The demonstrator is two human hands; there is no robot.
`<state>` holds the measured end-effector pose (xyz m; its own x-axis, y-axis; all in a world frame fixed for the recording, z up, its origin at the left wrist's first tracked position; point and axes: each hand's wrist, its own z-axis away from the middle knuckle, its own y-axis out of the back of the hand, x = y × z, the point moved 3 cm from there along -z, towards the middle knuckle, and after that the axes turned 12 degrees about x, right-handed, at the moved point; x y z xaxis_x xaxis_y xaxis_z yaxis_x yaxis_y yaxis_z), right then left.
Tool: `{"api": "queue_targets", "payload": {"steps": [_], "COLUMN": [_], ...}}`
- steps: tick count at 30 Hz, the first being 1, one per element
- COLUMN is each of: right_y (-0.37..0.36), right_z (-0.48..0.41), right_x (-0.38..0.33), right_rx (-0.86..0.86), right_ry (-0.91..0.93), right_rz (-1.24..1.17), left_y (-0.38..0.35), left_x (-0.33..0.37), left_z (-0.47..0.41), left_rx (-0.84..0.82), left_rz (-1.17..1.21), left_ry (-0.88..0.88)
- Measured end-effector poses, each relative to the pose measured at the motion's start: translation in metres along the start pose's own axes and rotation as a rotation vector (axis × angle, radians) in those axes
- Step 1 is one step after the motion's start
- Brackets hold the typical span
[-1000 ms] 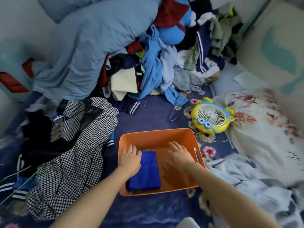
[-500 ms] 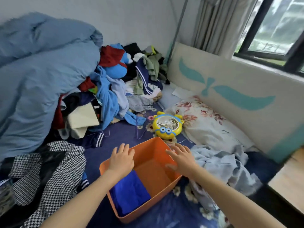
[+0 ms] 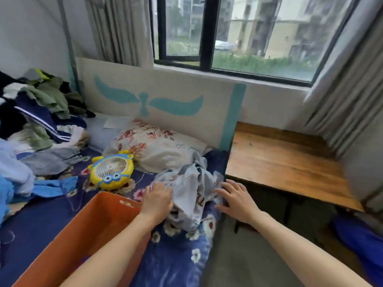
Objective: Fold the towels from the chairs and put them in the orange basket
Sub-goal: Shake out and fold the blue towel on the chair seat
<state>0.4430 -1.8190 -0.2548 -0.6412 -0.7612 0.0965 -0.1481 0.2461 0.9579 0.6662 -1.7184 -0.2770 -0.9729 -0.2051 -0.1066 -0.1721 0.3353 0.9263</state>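
Note:
The orange basket (image 3: 87, 228) sits on the bed at the lower left, its inside mostly hidden by my left forearm. My left hand (image 3: 157, 199) hovers just past the basket's right rim, fingers spread, over the edge of a crumpled pale grey-blue cloth (image 3: 190, 189). My right hand (image 3: 236, 199) is spread open at the right side of that cloth, near the bed's edge. Neither hand holds anything. A blue fabric (image 3: 360, 243) lies low at the far right, partly cut off.
A yellow round fan (image 3: 110, 169) lies behind the basket beside a floral pillow (image 3: 157, 146). Piled clothes (image 3: 37, 121) fill the left of the bed. A wooden bench top (image 3: 284, 164) stands right of the bed under the window, with curtains beside it.
My view has swung right, away from the clothes pile toward the window and bench. Both hands have left the basket and moved right, over the crumpled cloth. The blue folded towel is out of sight.

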Motion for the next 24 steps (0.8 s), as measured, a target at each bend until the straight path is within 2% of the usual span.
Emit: {"api": "queue_targets", "payload": {"steps": [9,12,19,24], "right_y": [0.007,0.014,0.026,0.031], "right_z": [0.154,0.205,0.322,0.403], "right_x": [0.134,0.174,0.258,0.298], "right_rx": [0.006,-0.005,-0.075,-0.172], "right_ry": [-0.326,-0.406,-0.621,-0.807], "right_rz": [0.095,0.1,0.052,0.05], "left_y": [0.009,0.008,0.005,-0.006], "left_x": [0.179,0.239,0.39,0.483], "left_z": [-0.044,-0.046,-0.043,-0.043], "left_rx": [0.066,-0.006,-0.027,-0.07], "left_rz": [0.13,0.176,0.238,0.289], "left_ry": [-0.253,-0.273,-0.357,-0.518]}}
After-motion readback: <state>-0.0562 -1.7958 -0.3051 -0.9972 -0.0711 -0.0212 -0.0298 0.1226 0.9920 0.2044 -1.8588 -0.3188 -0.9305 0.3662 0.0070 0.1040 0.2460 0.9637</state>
